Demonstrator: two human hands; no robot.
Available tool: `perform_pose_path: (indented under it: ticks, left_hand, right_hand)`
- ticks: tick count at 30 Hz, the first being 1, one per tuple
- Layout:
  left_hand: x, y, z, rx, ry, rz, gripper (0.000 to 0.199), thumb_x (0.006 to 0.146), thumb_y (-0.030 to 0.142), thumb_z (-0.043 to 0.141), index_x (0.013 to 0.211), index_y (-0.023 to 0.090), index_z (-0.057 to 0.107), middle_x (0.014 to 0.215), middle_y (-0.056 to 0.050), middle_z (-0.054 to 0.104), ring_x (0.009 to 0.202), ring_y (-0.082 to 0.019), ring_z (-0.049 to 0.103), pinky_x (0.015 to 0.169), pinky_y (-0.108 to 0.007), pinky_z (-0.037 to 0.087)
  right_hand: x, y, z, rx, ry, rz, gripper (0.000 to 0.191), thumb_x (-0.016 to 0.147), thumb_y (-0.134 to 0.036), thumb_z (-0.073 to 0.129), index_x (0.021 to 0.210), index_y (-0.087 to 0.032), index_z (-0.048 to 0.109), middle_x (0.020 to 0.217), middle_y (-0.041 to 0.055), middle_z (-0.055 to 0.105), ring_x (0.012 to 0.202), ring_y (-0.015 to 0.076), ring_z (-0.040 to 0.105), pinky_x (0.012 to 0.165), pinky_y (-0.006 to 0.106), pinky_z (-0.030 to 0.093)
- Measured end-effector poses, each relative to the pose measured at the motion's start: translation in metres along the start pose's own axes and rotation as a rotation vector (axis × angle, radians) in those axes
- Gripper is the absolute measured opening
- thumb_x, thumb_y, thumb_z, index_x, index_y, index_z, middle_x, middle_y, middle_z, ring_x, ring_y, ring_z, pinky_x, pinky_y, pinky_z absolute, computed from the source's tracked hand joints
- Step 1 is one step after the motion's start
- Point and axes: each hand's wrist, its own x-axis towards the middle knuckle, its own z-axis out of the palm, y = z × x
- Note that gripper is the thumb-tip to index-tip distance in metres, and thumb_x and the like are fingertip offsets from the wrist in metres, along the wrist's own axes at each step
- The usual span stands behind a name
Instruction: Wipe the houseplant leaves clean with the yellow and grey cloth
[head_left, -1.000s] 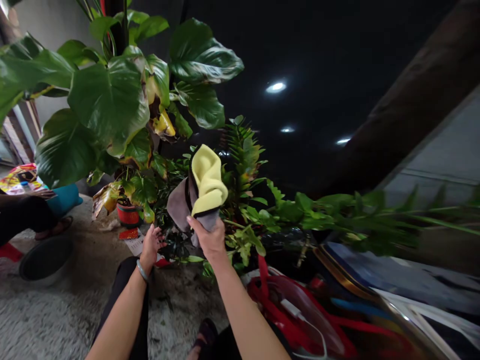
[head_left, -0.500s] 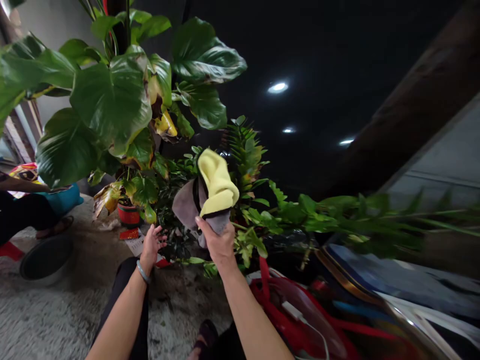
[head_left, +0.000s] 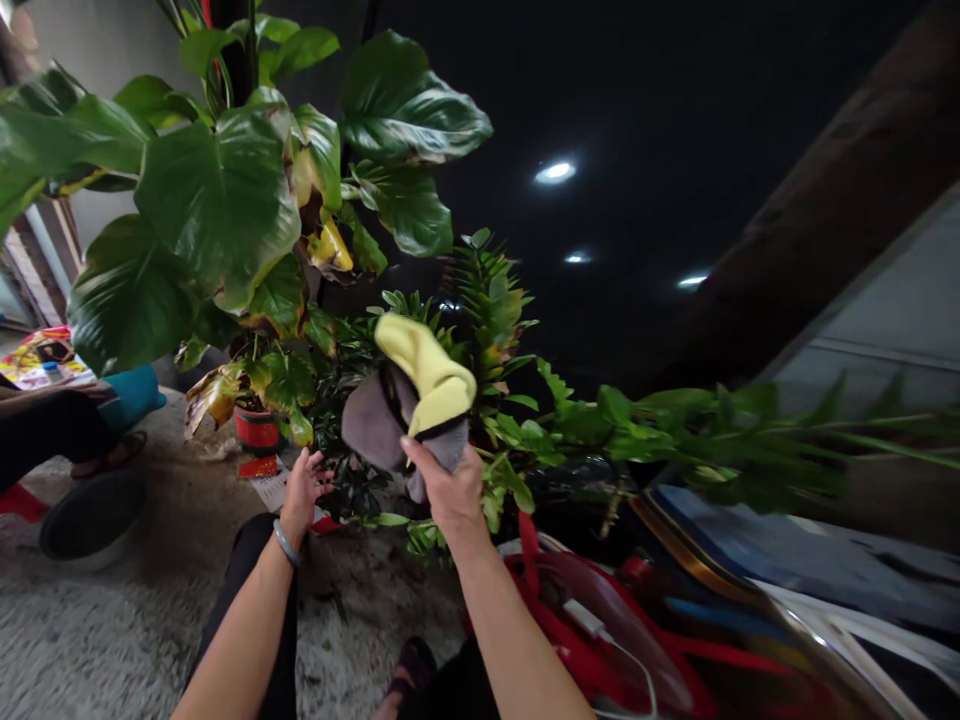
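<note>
My right hand grips a folded cloth, yellow on one face and grey on the other, with dark edging. The thumb lies across its lower grey part, and the upper yellow end is slightly blurred. Behind the cloth are the dark green leaves of small plants, with a fern-like plant just beyond it. To the left, my left hand hovers with fingers apart, holding nothing. A grey bangle circles its wrist. Close by that hand lies a printed sheet with a red top on the ground.
A large-leaved plant spreads over the upper left, near a red pot. A dark basin stands at left beside a seated person's foot. At lower right are a red bag with a white cable and stacked panels.
My right hand has shifted slightly right and down with the cloth. The cloth's yellow top has tipped to the left. My left hand stays about where it was.
</note>
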Motion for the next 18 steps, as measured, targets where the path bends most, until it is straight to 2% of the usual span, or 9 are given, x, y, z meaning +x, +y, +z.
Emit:
perform_pose_path:
  ticks: [1,3,7,9,11,16,18]
  left_hand:
    - [-0.001,0.001,0.0,0.011,0.016,0.006,0.048,0.097,0.052,0.057,0.121,0.013,0.069,0.104,-0.013,0.074,0.077,-0.02,0.069,0.065,-0.03,0.053]
    - [-0.004,0.003,0.002,0.021,0.025,0.011,0.045,0.1,0.05,0.053,0.121,0.014,0.068,0.106,-0.013,0.073,0.075,-0.018,0.067,0.063,-0.028,0.053]
    - [-0.008,0.005,0.005,0.035,0.015,0.02,0.04,0.101,0.047,0.05,0.111,0.014,0.07,0.099,-0.011,0.071,0.074,-0.017,0.066,0.06,-0.026,0.051]
    - [-0.009,0.006,0.006,0.038,0.017,0.021,0.039,0.102,0.046,0.048,0.106,0.014,0.07,0.096,-0.009,0.07,0.073,-0.017,0.065,0.059,-0.025,0.051]
    - [-0.01,0.007,0.007,0.038,0.022,0.014,0.039,0.103,0.045,0.047,0.105,0.014,0.07,0.095,-0.01,0.07,0.072,-0.017,0.064,0.06,-0.026,0.052]
    - [-0.01,0.008,0.009,0.048,0.03,0.005,0.038,0.102,0.044,0.049,0.109,0.012,0.069,0.102,-0.013,0.071,0.071,-0.017,0.065,0.061,-0.029,0.053]
    - [-0.009,0.006,0.01,0.053,0.045,0.0,0.037,0.102,0.043,0.049,0.109,0.013,0.069,0.102,-0.013,0.072,0.068,-0.016,0.064,0.06,-0.029,0.053]
  right_hand:
    - [0.005,0.002,-0.001,0.029,0.066,0.026,0.03,0.053,-0.039,0.09,0.072,-0.023,0.073,0.071,0.0021,0.076,0.07,0.0224,0.068,0.067,0.031,0.055]
    - [0.008,0.014,-0.003,0.134,0.121,0.173,0.032,0.05,-0.034,0.091,0.074,-0.022,0.073,0.07,0.0011,0.076,0.07,0.0227,0.069,0.067,0.032,0.056]
    - [-0.017,0.047,-0.008,0.381,0.014,0.663,0.03,0.051,-0.027,0.087,0.077,-0.02,0.073,0.064,0.0033,0.075,0.074,0.0282,0.076,0.066,0.036,0.062]
    - [-0.032,0.051,-0.009,0.459,-0.021,0.784,0.028,0.055,-0.028,0.086,0.078,-0.019,0.074,0.065,0.0048,0.076,0.077,0.0299,0.078,0.066,0.037,0.064]
    - [-0.037,0.043,-0.009,0.513,0.016,0.724,0.03,0.054,-0.027,0.086,0.082,-0.019,0.075,0.071,0.0042,0.079,0.077,0.0277,0.078,0.066,0.034,0.064]
    - [-0.01,-0.002,0.001,0.51,0.192,0.317,0.04,0.047,-0.026,0.09,0.084,-0.021,0.075,0.078,-0.0029,0.08,0.073,0.0189,0.075,0.063,0.025,0.06]
    - [-0.004,-0.006,0.008,0.473,0.183,0.29,0.039,0.046,-0.028,0.09,0.081,-0.021,0.074,0.074,-0.003,0.078,0.072,0.0192,0.075,0.062,0.025,0.059]
